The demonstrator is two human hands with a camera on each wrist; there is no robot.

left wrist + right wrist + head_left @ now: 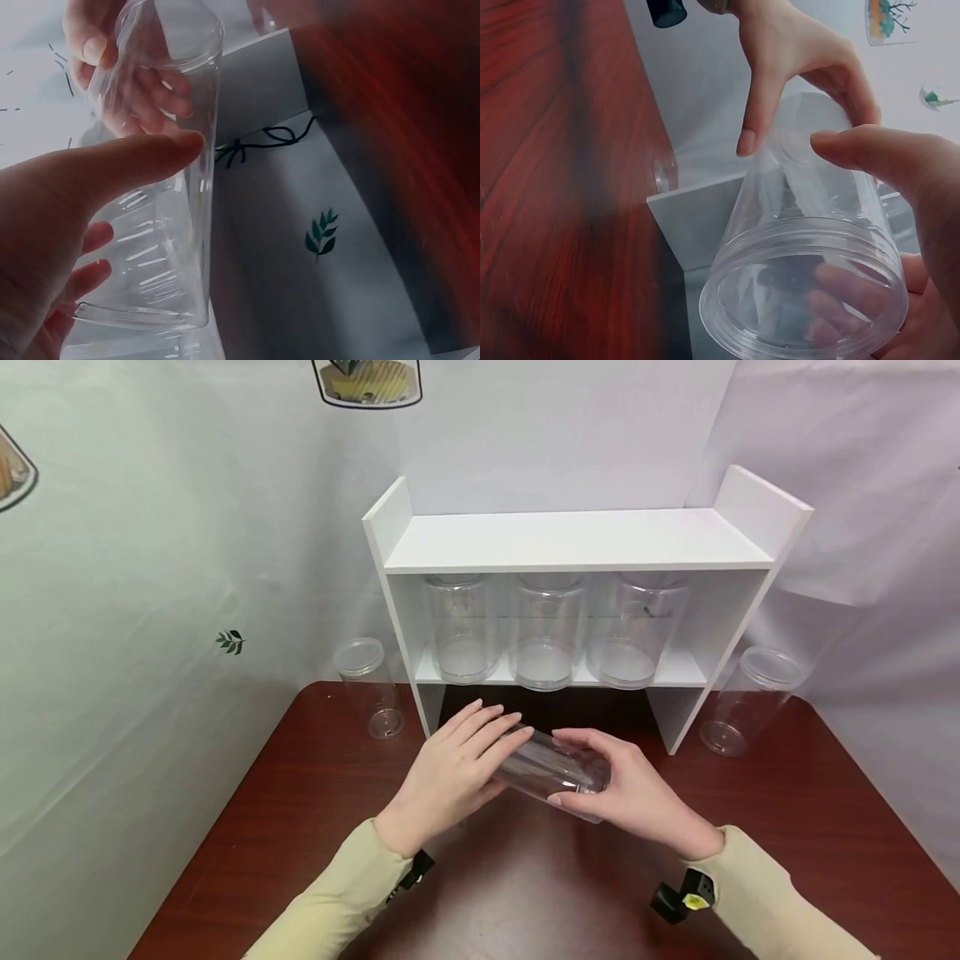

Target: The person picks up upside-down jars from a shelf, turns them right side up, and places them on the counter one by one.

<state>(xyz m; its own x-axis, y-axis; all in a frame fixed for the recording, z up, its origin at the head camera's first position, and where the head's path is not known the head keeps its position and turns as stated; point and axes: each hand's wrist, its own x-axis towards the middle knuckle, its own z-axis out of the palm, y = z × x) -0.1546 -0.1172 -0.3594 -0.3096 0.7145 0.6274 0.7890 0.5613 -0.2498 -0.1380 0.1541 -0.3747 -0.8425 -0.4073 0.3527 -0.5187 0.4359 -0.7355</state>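
A: What's around the hands?
B: A dark red wooden bench (300, 793), pale sheeting behind, a white two-tier shelf (577, 539) beyond them.
A: And the hands?
B: Left hand (450, 772) and right hand (637, 789) both grip a clear plastic jar (551, 766), lying sideways between them; its outline blurs against the fingers.

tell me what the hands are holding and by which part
Both hold one clear plastic jar lying sideways above the table: the left hand grips one end, the right hand wraps the other end.
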